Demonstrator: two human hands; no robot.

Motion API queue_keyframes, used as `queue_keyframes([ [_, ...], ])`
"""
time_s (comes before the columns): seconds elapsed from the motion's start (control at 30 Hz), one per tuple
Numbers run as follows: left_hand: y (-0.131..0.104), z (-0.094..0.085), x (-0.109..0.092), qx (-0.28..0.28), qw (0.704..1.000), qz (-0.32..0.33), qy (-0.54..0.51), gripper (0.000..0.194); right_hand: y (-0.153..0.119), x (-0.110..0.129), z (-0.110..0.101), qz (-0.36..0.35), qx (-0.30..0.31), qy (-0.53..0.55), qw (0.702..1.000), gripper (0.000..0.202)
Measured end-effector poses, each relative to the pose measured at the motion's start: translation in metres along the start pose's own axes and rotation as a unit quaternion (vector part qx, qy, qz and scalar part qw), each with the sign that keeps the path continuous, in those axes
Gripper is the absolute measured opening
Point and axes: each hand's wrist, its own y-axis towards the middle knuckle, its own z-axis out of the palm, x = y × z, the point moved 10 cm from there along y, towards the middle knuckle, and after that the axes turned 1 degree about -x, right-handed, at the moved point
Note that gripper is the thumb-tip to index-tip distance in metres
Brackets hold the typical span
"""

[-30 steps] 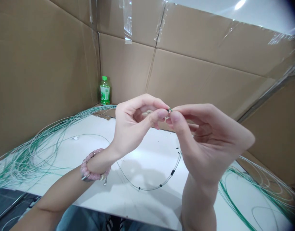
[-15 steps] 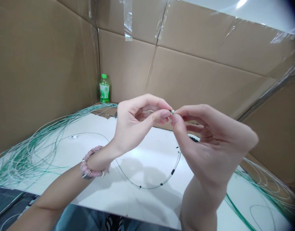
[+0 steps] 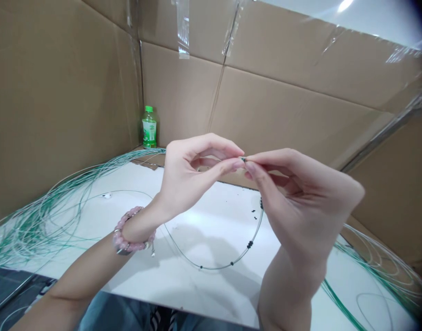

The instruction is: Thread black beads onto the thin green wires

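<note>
My left hand (image 3: 193,179), with a pink bead bracelet (image 3: 126,232) at its wrist, is closed in a pinch of thumb and forefinger. Facing it, my right hand (image 3: 293,197) also pinches, the fingertips of both hands nearly touching. A tiny dark green bit (image 3: 244,159) shows between them, too small to make out clearly; the fingers cover the rest. A thin green wire (image 3: 183,259) runs in a loop below the hands, over the white tabletop. Small black pieces (image 3: 250,244) sit on it, several of them spaced along its right side.
Bundles of green and white wires lie at the left (image 3: 35,225) and right (image 3: 348,305). A green bottle (image 3: 149,131) stands in the back corner by the cardboard walls (image 3: 293,119). A white earbud (image 3: 106,196) and a few loose black bits (image 3: 254,211) rest on the table (image 3: 135,276).
Both hands have shifted slightly left, still pinching fingertip to fingertip. The right side of the wire loop has swung a little to the right, with its black pieces.
</note>
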Motion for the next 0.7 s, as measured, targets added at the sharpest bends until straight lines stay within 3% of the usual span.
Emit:
queue_keyframes([
  [0.27,0.003,0.001,0.003,0.02,1.0,-0.016,0.0,0.007,0.001,-0.011,0.005,0.041,-0.013,0.042,0.998,0.017],
  [0.43,0.002,0.0,-0.006,0.006,0.999,0.031,0.044,0.007,-0.001,-0.017,0.011,0.079,-0.013,0.072,0.994,0.011],
  [0.5,0.002,0.0,-0.007,0.005,0.997,0.045,0.069,0.007,-0.001,-0.025,0.011,0.104,0.014,0.048,0.993,0.009],
  [0.63,0.004,0.0,0.002,0.007,0.994,0.037,0.102,0.009,-0.004,-0.045,0.018,0.145,0.154,0.003,0.977,0.004],
  [0.7,0.003,0.004,0.005,0.023,0.994,0.031,0.102,0.009,-0.006,-0.052,0.017,0.159,0.181,0.013,0.97,0.005],
])
